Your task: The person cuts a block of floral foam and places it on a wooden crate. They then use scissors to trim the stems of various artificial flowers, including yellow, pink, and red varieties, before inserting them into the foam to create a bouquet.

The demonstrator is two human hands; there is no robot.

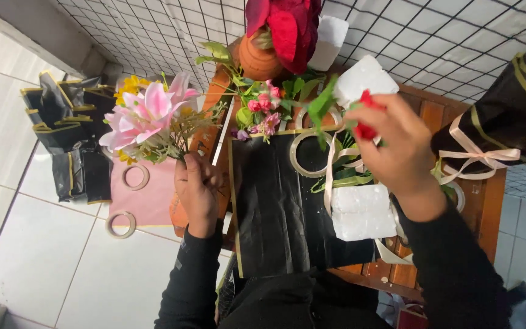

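Nearest, a glossy black wrapping sheet (275, 201) with a thin gold edge lies crinkled on the wooden table (488, 207), with a rough white foam block (363, 212) just beside it. The left hand (197, 186) is closed around the stems of a bunch with soft pink lily blooms (147, 116) and dry greenish sprigs. The right hand (397, 149), fingers curled, pinches a small red flower (365, 116) with green leaves above the table. Farther off stands a round terracotta pot (258, 60) of deep red leaves before a wire grid (458, 42).
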